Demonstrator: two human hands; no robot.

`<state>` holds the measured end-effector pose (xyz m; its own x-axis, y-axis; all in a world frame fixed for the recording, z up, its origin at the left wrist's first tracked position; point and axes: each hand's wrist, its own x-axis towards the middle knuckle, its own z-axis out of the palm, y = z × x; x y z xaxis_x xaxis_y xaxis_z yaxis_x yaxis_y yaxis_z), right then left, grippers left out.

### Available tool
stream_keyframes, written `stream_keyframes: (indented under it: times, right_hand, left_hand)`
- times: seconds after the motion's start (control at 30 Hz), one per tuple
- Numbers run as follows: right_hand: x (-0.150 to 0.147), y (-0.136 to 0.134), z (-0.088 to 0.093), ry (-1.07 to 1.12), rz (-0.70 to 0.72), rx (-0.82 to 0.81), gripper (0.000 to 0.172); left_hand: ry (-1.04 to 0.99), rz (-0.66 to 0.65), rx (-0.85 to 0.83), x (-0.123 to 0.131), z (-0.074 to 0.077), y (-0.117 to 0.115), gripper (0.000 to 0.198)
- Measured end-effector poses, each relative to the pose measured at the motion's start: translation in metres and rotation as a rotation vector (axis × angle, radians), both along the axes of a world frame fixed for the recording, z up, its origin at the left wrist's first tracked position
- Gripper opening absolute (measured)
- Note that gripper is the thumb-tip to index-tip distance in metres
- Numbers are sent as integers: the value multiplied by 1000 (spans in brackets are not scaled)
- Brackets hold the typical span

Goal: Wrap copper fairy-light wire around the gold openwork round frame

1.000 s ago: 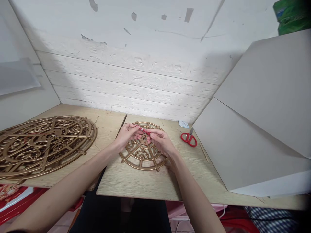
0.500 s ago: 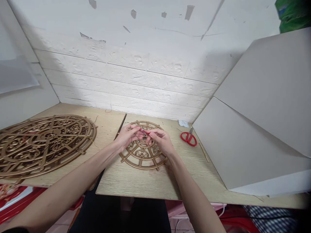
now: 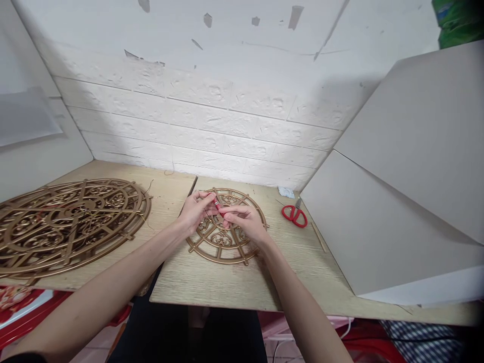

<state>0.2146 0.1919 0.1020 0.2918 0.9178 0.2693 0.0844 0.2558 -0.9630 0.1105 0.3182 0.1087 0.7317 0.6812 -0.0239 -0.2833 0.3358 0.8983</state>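
Observation:
Over a round gold openwork frame [image 3: 227, 260] on the table, both hands hold a small red tube-like piece [image 3: 218, 204] with a pale band. Its exact kind is too small to tell. My left hand [image 3: 194, 212] pinches the upper end between thumb and fingers. With its fingertips, my right hand [image 3: 247, 222] grips the lower end. The piece slants down to the right, and the fingers cover parts of it. Beneath the hands, the middle of the frame is partly hidden.
Several similar gold frames [image 3: 68, 257] lie stacked at the left, with loose thread on top. Red-handled scissors [image 3: 294, 216] rest at the right beside a thin stick [image 3: 318, 237] and a small pale packet [image 3: 286, 192]. White panels [image 3: 401, 201] stand along the right side.
The red piece has tilted from nearly level to a steeper slant. My right hand has shifted slightly down and left, its fingers now straighter along the piece.

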Motion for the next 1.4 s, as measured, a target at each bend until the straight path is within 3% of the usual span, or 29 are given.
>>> stream_keyframes:
  times: [0.3,0.47,0.63,1.0,1.2,1.4]
  right_hand:
    - [8,2,-2,189,-192,117,29]
    - [9,2,-2,267,-149,131,43]
    - [10,0,0,344,-57,217,21]
    - [9,-2,4,389,-87,225,25]
    - [10,-2,4,385,-137,200,16]
    - [10,-1,3,448,-179,185,17]
  left_hand:
    - [-22,81,-140,4,-5,11,16]
    - [-10,54,-198,3,-3,10,7]
    - [-2,45,-230,2,-1,10,2]
    - [-11,27,-242,3,-3,11,3]
    - [0,-3,-233,2,-3,8,3]
    - [6,-19,-227,3,-4,5,6]
